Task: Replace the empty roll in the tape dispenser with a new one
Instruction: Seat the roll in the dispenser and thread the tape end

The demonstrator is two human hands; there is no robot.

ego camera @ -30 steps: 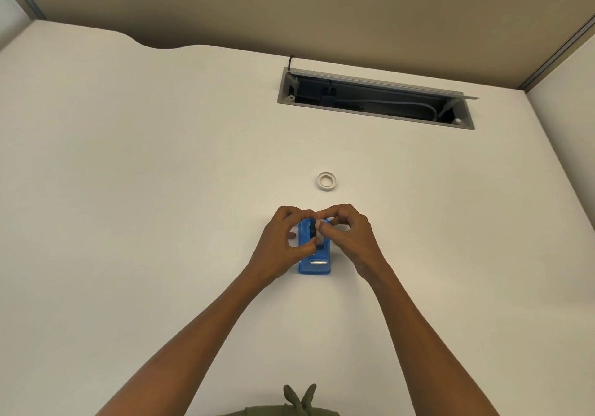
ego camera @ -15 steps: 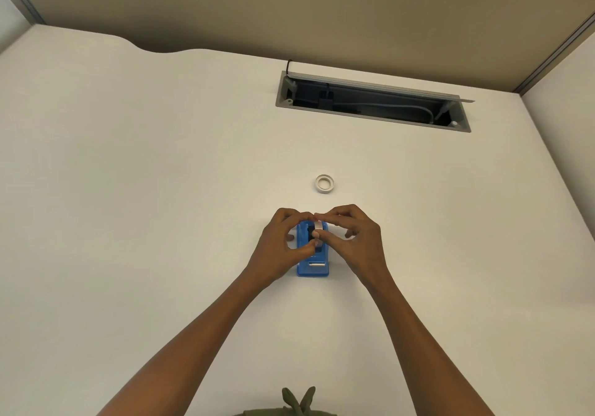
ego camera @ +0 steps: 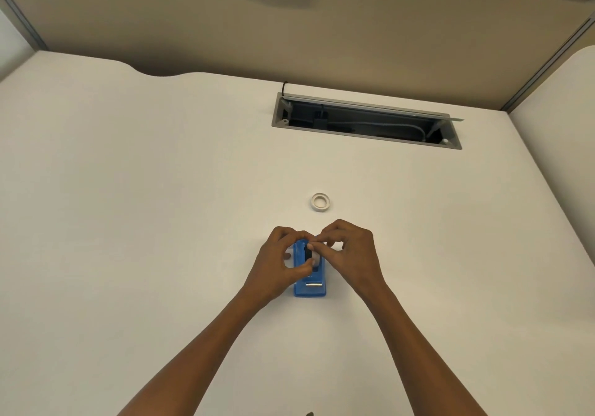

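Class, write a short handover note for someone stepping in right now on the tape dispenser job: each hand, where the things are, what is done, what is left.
Left hand: grip closed around the left side of the blue tape dispenser, steadying it on the white desk.
Right hand: fingertips pinched on a small black and white piece at the dispenser's roll slot; what exactly it holds cannot be told.
White ring of tape: lies flat on the desk beyond the hands, untouched; new roll or empty core cannot be told.
Done: dispenser is in hand and its roll slot is being worked.
Left: finish seating the roll, then clear the leftover ring.
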